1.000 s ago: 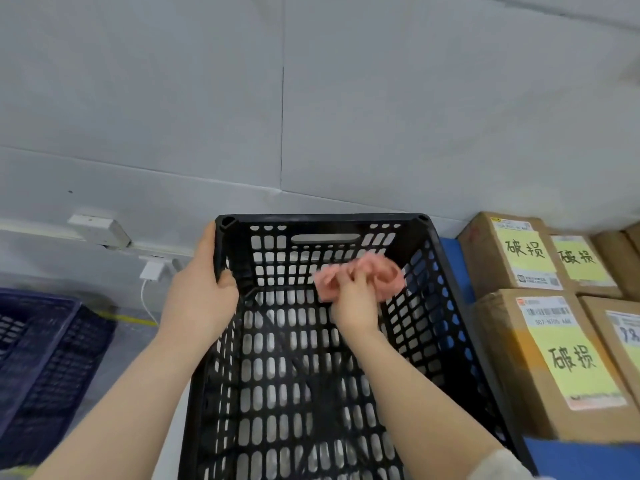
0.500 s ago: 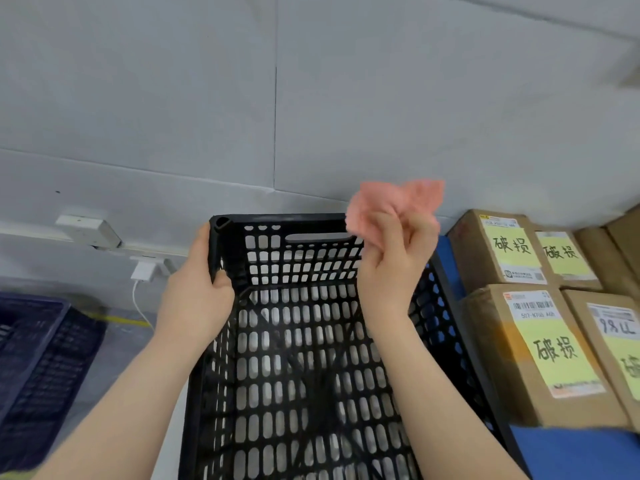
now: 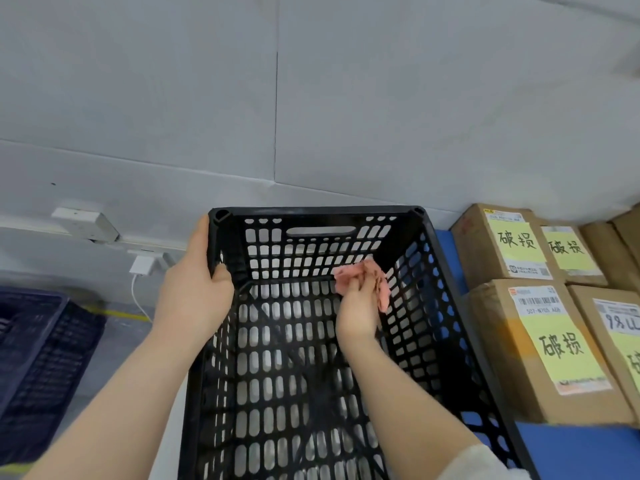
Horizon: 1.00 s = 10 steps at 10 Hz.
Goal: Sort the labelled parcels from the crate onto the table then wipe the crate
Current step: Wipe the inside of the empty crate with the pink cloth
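Note:
A black perforated plastic crate [image 3: 318,216] stands in front of me with no parcels inside. My left hand [image 3: 194,292] grips its far left corner, thumb inside the wall. Inside the crate, my right hand [image 3: 356,313] is closed on a crumpled pink cloth [image 3: 367,277], held near the far right inner corner. Several brown cardboard parcels with yellow handwritten labels [image 3: 550,344] sit on the blue table [image 3: 588,452] right of the crate.
A dark blue crate [image 3: 38,358] stands on the floor at lower left. A white charger with a cable [image 3: 140,266] hangs from a wall socket strip behind my left hand. A grey panelled wall [image 3: 311,98] closes off the back.
My right hand was wiping inside the crate, lifted the cloth above the far rim half a second ago, and has now come back down inside. My left hand kept its grip.

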Motion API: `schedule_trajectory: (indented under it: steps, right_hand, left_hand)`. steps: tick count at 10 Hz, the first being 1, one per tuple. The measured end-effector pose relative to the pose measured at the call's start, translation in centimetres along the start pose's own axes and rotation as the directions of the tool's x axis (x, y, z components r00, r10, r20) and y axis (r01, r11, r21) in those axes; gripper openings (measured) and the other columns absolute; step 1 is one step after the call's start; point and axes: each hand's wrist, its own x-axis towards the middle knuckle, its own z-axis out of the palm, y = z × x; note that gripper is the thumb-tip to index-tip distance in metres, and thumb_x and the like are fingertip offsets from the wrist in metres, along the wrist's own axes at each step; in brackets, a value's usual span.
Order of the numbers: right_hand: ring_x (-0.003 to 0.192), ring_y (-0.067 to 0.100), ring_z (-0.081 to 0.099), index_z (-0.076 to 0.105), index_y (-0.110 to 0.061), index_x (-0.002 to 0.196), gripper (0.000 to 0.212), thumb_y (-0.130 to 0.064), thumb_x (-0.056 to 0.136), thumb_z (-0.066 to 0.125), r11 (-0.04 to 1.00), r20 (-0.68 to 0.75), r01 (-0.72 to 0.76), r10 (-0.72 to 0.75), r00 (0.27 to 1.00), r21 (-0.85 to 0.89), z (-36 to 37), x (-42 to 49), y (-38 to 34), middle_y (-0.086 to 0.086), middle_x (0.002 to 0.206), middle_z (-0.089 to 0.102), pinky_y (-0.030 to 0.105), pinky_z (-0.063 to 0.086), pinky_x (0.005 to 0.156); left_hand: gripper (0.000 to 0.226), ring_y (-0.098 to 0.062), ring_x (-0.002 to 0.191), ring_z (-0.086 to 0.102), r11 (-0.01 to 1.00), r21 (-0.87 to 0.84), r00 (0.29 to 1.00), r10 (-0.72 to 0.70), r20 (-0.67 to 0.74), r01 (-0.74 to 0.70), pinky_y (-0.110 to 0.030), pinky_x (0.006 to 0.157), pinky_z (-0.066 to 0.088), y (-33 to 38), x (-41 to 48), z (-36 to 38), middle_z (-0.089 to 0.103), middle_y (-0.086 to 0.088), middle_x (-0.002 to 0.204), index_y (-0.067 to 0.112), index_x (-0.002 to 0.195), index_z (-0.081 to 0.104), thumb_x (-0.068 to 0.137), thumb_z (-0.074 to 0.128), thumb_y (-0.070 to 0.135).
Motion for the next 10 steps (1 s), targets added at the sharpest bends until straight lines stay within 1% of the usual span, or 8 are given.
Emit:
schedule_trajectory:
  steps: [1, 3, 4, 5, 6, 7, 8, 10]
  right_hand:
    - [0.119, 0.015, 0.047, 0.065, -0.029, 0.105, 0.031, -0.011, 0.085, 0.050, 0.996, 0.110, -0.045, 0.053, 0.992, -0.074, -2.1, 0.6, -1.7, -0.003, 0.125, 0.053, 0.024, 0.036, 0.103]
    - [0.126, 0.001, 0.036, 0.039, -0.014, 0.143, 0.066, 0.012, 0.084, 0.057, 0.979, -0.312, 0.015, 0.050, 0.949, 0.202, -7.8, -0.1, -5.7, 0.001, 0.149, 0.028, 0.026, 0.039, 0.108]
    - [0.138, 0.008, 0.026, 0.024, -0.015, 0.151, 0.083, 0.020, 0.082, 0.052, 0.980, -0.434, 0.131, -0.055, 0.899, 0.147, -9.0, 0.9, -6.7, 0.001, 0.157, 0.012, 0.032, 0.035, 0.113]
    - [0.148, 0.016, 0.010, 0.003, -0.019, 0.156, 0.091, 0.013, 0.086, 0.052, 0.997, -0.227, 0.056, -0.066, 0.972, -0.052, -5.8, 0.2, -4.3, -0.006, 0.161, -0.011, 0.038, 0.022, 0.119]
    - [0.147, 0.013, 0.011, 0.022, 0.000, 0.151, 0.059, 0.001, 0.095, 0.041, 0.986, 0.052, 0.062, -0.054, 0.997, -0.156, -1.6, -1.9, -0.5, 0.003, 0.161, 0.010, 0.016, 0.002, 0.117]
    - [0.141, 0.015, 0.023, 0.028, -0.006, 0.149, 0.047, -0.018, 0.103, 0.030, 0.993, 0.122, -0.059, 0.071, 0.990, -0.099, 0.1, -2.0, 0.1, 0.008, 0.157, 0.025, 0.012, 0.015, 0.111]
    - [0.135, 0.024, 0.037, 0.022, -0.009, 0.150, 0.071, -0.008, 0.089, 0.058, 0.954, 0.166, -0.059, 0.111, 0.980, -0.293, -0.8, -0.7, 0.2, 0.013, 0.156, 0.020, 0.030, 0.037, 0.109]
    - [0.117, 0.021, 0.049, 0.060, -0.019, 0.122, 0.033, -0.019, 0.089, 0.056, 0.988, 0.277, -0.004, 0.047, 0.960, -0.154, -3.2, 3.0, 0.4, 0.001, 0.128, 0.052, 0.033, 0.043, 0.096]
  left_hand:
    - [0.073, -0.026, 0.093, 0.061, 1.000, 0.006, 1.000, -0.008, 0.004, 0.008, -0.042, 0.087, 0.051, 0.0, 0.1, 0.1, 0.054, 0.004, 0.111, 0.047, 0.149, 0.014, 0.094, 0.041, 0.007]
    - [0.074, -0.027, 0.091, 0.059, 1.000, 0.001, 1.000, -0.012, 0.008, 0.012, -0.036, 0.081, 0.045, 0.1, 0.1, -0.1, 0.060, -0.001, 0.110, 0.047, 0.148, 0.016, 0.092, 0.040, 0.006]
    - [0.075, -0.031, 0.081, 0.063, 1.000, 0.006, 1.000, -0.009, 0.010, 0.009, -0.043, 0.078, 0.053, 0.2, -0.1, 0.0, 0.057, 0.001, 0.103, 0.051, 0.146, 0.014, 0.092, 0.041, 0.007]
    - [0.074, -0.030, 0.084, 0.063, 1.000, 0.008, 1.000, -0.004, -0.001, 0.004, -0.043, 0.082, 0.052, 0.3, 0.0, -0.1, 0.055, 0.002, 0.104, 0.049, 0.147, 0.015, 0.092, 0.041, 0.007]
    - [0.073, -0.027, 0.089, 0.061, 1.000, 0.007, 1.000, -0.001, -0.009, 0.001, -0.039, 0.082, 0.050, 0.2, -0.1, 0.0, 0.052, 0.005, 0.105, 0.046, 0.149, 0.016, 0.093, 0.041, 0.007]
    - [0.072, -0.020, 0.089, 0.056, 1.000, -0.009, 1.000, -0.003, -0.011, 0.003, -0.031, 0.081, 0.042, 0.2, 0.0, 0.1, 0.051, 0.007, 0.106, 0.044, 0.150, 0.016, 0.094, 0.040, 0.006]
    - [0.072, -0.019, 0.089, 0.054, 1.000, -0.010, 1.000, -0.020, -0.006, 0.020, -0.031, 0.080, 0.039, 0.3, 0.0, 0.1, 0.051, 0.007, 0.106, 0.044, 0.150, 0.017, 0.094, 0.039, 0.006]
    - [0.073, -0.023, 0.093, 0.058, 1.000, 0.002, 1.000, -0.002, -0.007, 0.002, -0.036, 0.085, 0.048, -0.1, 0.1, 0.2, 0.053, 0.007, 0.108, 0.042, 0.151, 0.016, 0.092, 0.039, 0.005]
